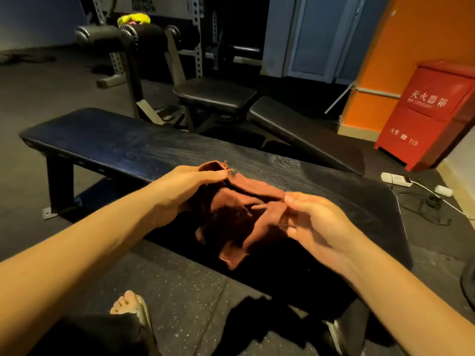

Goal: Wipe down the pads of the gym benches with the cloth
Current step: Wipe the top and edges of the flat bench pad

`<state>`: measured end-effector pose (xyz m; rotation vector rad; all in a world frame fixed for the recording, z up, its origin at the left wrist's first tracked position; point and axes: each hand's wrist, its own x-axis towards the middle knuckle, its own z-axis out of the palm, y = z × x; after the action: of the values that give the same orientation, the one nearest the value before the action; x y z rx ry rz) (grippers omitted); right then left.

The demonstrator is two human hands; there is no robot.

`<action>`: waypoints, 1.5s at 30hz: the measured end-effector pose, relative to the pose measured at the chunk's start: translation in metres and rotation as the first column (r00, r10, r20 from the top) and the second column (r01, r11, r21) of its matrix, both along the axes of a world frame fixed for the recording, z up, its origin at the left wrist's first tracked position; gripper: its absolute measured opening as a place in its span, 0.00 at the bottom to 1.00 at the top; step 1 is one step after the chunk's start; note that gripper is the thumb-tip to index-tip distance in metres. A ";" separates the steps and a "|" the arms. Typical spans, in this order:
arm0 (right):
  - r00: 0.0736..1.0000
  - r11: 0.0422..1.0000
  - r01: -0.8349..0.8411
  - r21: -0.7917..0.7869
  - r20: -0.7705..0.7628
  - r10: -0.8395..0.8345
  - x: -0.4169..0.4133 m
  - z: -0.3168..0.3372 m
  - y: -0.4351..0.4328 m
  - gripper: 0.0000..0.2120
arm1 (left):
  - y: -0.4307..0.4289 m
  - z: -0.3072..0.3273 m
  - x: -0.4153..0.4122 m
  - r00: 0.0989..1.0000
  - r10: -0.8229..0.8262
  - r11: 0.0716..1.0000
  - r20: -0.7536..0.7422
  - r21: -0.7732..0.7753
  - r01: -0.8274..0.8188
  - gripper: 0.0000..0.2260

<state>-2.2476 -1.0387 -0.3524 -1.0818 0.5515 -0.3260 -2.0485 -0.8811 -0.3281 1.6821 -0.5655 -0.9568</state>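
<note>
A person holds a rust-brown cloth [239, 211] in both hands above a flat black bench pad [128, 145] in a dim gym. The left hand [187, 186] pinches the cloth's upper edge, fingers pressed together against the thumb. The right hand [316, 227] - slightly blurred - nips the right edge between thumb and curled fingers. The cloth sags crumpled between them over the pad's near side; whether it touches the pad cannot be told. Behind stand a second bench's seat [216, 95] and sloping back pad [303, 132]. A red cabinet [431, 111] sits against the orange wall, a white power strip [395, 179] on the floor nearby.
</note>
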 end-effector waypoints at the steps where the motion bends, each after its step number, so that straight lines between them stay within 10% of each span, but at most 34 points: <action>1: 0.999 0.999 0.035 0.014 0.017 -0.035 -0.001 0.003 0.000 0.11 | 0.004 -0.002 -0.001 0.996 -0.092 0.996 0.009 0.011 0.092 0.11; 5: 0.994 0.993 0.112 -0.035 -0.001 -0.113 -0.002 0.023 0.000 0.10 | 0.009 0.002 -0.002 0.967 -0.033 0.999 0.252 -0.006 0.036 0.10; 11: 0.980 0.983 0.183 0.029 0.077 -0.185 -0.001 0.026 -0.001 0.15 | 0.008 -0.012 -0.022 0.923 -0.244 0.958 -0.296 -0.219 0.183 0.13; 17: 0.946 0.918 0.235 -0.320 -0.140 -0.291 -0.009 0.012 -0.019 0.09 | 0.009 -0.014 -0.025 0.990 0.133 0.991 0.041 -0.040 -0.132 0.23; 24: 0.988 0.919 0.039 -0.392 -0.122 -0.094 -0.016 0.022 -0.020 0.07 | 0.020 0.001 -0.024 0.915 -0.114 0.993 0.388 0.067 0.095 0.15; 28: 0.940 0.557 -0.242 -0.794 -0.335 -0.069 -0.020 0.026 -0.015 0.10 | 0.027 0.002 -0.027 0.712 -0.258 0.963 0.653 0.230 0.138 0.20; 31: 0.898 0.301 -0.374 -0.877 -0.424 -0.118 -0.020 0.023 -0.003 0.07 | 0.029 -0.002 -0.033 0.583 -0.299 0.947 0.755 0.311 0.082 0.06; 34: 0.904 0.346 -0.335 -0.876 -0.403 -0.143 -0.018 0.022 -0.002 0.10 | 0.031 -0.007 -0.033 0.445 -0.238 0.964 0.863 0.266 0.000 0.10; 40: 0.901 0.584 -0.222 -0.781 -0.394 -0.185 -0.005 -0.001 0.009 0.14 | 0.016 -0.034 -0.048 0.722 -0.061 0.983 0.689 0.166 -0.076 0.21; 45: 0.965 0.515 -0.194 -0.835 -0.256 -0.052 -0.004 -0.014 0.039 0.08 | 0.004 -0.048 -0.072 0.992 0.127 0.991 -0.027 -0.042 -0.128 0.09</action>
<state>-2.2517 -0.9999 -0.3663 -2.1593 0.5700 -0.4035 -2.1202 -0.8773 -0.3758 1.6450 -0.4543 -0.8656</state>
